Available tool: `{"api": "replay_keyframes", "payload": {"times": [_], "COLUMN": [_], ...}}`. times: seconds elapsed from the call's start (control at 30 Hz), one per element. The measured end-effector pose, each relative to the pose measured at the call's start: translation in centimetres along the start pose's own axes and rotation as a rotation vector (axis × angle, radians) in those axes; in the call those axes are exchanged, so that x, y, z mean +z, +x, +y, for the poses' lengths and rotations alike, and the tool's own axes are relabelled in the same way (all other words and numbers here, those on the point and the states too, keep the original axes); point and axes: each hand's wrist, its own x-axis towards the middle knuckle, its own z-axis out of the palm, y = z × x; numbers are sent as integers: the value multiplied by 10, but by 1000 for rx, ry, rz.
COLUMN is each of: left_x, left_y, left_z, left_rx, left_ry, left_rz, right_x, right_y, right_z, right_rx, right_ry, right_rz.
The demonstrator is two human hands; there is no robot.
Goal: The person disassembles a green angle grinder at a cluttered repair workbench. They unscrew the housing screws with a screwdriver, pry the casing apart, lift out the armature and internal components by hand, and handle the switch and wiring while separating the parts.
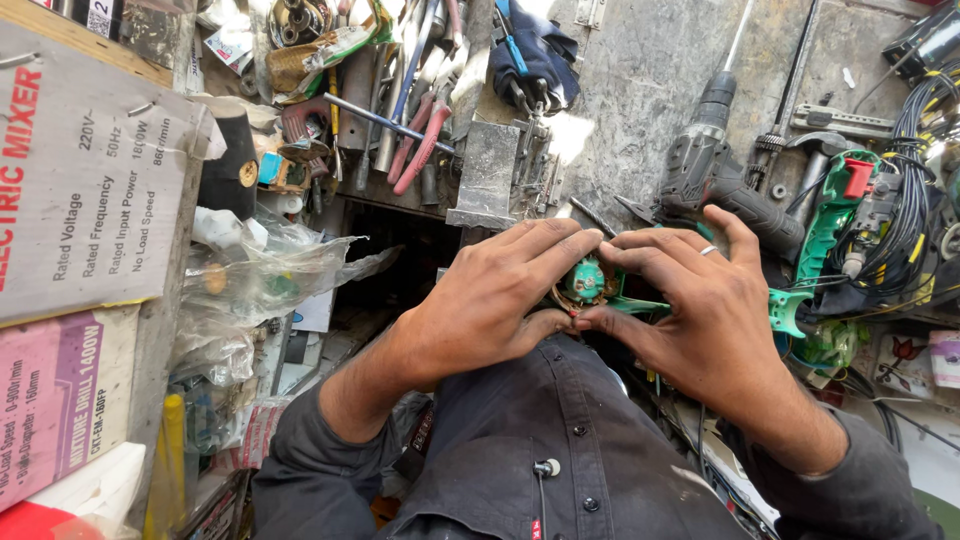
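Both hands meet over a small green motor part (586,282): the left hand (490,300) pinches its left side, the right hand (700,310) its right, fingertips nearly touching; a grey power drill (715,180) lies beyond the right hand

Bright sunlight fell across a rough grey concrete surface (650,70) at the far right, where a dark cordless drill (715,170) and a tangle of black and yellow wires (905,210) lay. At the far middle a heap of pliers and hand tools (410,110) crowded a cluttered shelf, while printed cardboard boxes (85,200) were stacked at the near left beside crumpled clear plastic bags (265,270)
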Motion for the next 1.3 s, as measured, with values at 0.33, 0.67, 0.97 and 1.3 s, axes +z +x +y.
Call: {"api": "replay_keyframes", "payload": {"times": [0.33, 0.67, 0.97, 1.3], "left_x": [2, -3, 7, 13], "left_y": [0, -3, 2, -4], "left_z": [1, -17, -19, -9], "left_rx": [-40, 148, 131, 164], "left_ry": [29, -121, -120, 137], "left_rz": [-21, -71, -60, -48], "right_x": [-3, -20, -23, -26], "right_y": [1, 11, 4, -4], "right_z": [-11, -2, 2, 3], "right_rx": [31, 18, 117, 13], "right_ry": [-66, 213, 327, 344], "right_rz": [-26, -151, -97, -26]}}
